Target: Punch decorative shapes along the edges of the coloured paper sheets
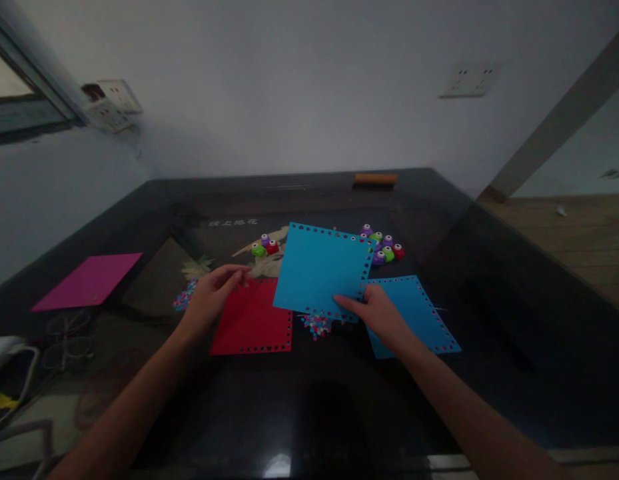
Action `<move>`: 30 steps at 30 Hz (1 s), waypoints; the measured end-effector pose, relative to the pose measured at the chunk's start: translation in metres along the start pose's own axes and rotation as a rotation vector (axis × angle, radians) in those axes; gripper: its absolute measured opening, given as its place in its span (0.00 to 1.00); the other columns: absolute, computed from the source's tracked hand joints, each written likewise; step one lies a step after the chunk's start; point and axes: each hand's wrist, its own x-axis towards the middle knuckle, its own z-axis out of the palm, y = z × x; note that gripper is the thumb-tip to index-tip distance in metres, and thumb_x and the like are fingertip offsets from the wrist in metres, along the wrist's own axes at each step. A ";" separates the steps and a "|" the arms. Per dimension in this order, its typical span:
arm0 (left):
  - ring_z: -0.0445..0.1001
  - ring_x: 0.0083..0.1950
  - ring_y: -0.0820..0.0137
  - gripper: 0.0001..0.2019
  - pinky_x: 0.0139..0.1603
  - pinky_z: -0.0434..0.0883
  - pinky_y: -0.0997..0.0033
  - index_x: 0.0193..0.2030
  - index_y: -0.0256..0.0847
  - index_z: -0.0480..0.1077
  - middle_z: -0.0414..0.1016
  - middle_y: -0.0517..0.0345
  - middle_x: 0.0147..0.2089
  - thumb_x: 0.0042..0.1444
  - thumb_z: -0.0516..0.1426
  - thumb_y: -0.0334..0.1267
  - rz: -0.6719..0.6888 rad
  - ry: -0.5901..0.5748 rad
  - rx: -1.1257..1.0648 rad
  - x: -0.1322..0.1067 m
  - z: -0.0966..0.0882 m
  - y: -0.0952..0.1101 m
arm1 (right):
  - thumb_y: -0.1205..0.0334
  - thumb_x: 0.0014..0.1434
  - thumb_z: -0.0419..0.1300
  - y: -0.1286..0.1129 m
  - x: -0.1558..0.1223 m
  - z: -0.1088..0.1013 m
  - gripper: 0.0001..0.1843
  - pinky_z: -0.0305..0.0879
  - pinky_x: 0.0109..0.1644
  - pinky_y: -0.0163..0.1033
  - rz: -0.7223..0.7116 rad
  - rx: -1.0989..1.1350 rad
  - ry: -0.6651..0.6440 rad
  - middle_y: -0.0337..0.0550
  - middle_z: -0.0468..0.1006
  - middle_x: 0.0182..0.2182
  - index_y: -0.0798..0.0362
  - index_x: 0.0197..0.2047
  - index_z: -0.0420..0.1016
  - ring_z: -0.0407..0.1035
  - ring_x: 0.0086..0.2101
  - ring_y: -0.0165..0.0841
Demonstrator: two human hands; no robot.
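Note:
My right hand (376, 317) pinches the near edge of a blue paper sheet (322, 270) with punched holes along its border and holds it tilted above the table. Under that hand lies a second blue punched sheet (429, 313), flat on the dark table (299, 400). My left hand (212, 293) rests with curled fingers at the upper left corner of a red punched sheet (252, 320), touching it. A small heap of coloured paper bits (316, 325) lies between the red and blue sheets.
Small coloured hole punches stand in two groups, one (265, 247) behind the red sheet and one (384, 245) behind the blue sheet. A magenta sheet (89, 280) lies far left. More paper bits (184, 297) sit left of my left hand. A brown bar (374, 179) lies at the far edge.

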 end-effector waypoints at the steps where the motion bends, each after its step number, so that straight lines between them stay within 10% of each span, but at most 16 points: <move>1: 0.76 0.38 0.64 0.16 0.40 0.71 0.66 0.42 0.39 0.74 0.79 0.52 0.37 0.54 0.55 0.48 0.004 0.000 0.007 0.003 -0.001 0.002 | 0.53 0.53 0.62 -0.001 -0.001 0.000 0.11 0.69 0.42 0.45 0.003 -0.002 -0.003 0.45 0.81 0.33 0.53 0.30 0.75 0.74 0.33 0.38; 15: 0.67 0.54 0.56 0.14 0.55 0.64 0.55 0.47 0.38 0.72 0.72 0.47 0.50 0.57 0.52 0.38 0.287 0.131 0.630 0.078 0.048 -0.001 | 0.54 0.53 0.61 0.000 0.003 -0.007 0.10 0.68 0.41 0.44 -0.048 -0.003 0.054 0.43 0.81 0.33 0.52 0.31 0.76 0.73 0.32 0.36; 30: 0.61 0.56 0.48 0.12 0.52 0.59 0.51 0.45 0.38 0.71 0.69 0.40 0.52 0.57 0.51 0.35 0.259 0.105 0.965 0.086 0.068 -0.003 | 0.53 0.52 0.61 0.002 0.003 -0.008 0.11 0.69 0.41 0.45 -0.056 0.038 0.058 0.45 0.81 0.34 0.53 0.32 0.76 0.73 0.33 0.37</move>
